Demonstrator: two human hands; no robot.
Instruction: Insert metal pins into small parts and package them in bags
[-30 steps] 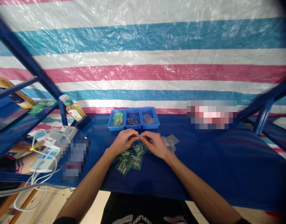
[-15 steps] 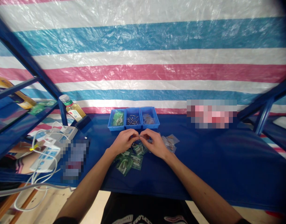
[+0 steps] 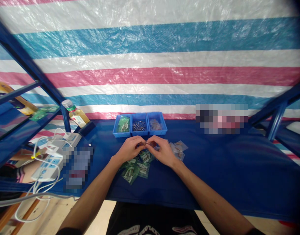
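Note:
My left hand [image 3: 130, 149] and my right hand [image 3: 164, 151] meet above the blue table cover [image 3: 213, 169], their fingertips pinching a small metal part [image 3: 148, 143] between them. The part is too small to identify. Under my hands lie several small green-printed plastic bags [image 3: 130, 173] holding metal pieces. Several clear bags [image 3: 177, 151] sit just beyond my right hand. Straight ahead is a blue three-compartment bin [image 3: 140, 124], holding a green bag, loose metal pins and a clear bag.
To the left stand a bottle of yellow liquid [image 3: 76, 113] and white power strips [image 3: 48, 166] with tangled white cables. Blurred patches cover items on the table at left and right. Blue shelf frames [image 3: 29, 62] flank the table before a striped tarpaulin [image 3: 164, 75].
My hands have stayed together around the small part, shifting only slightly. The bags and the bin have not moved.

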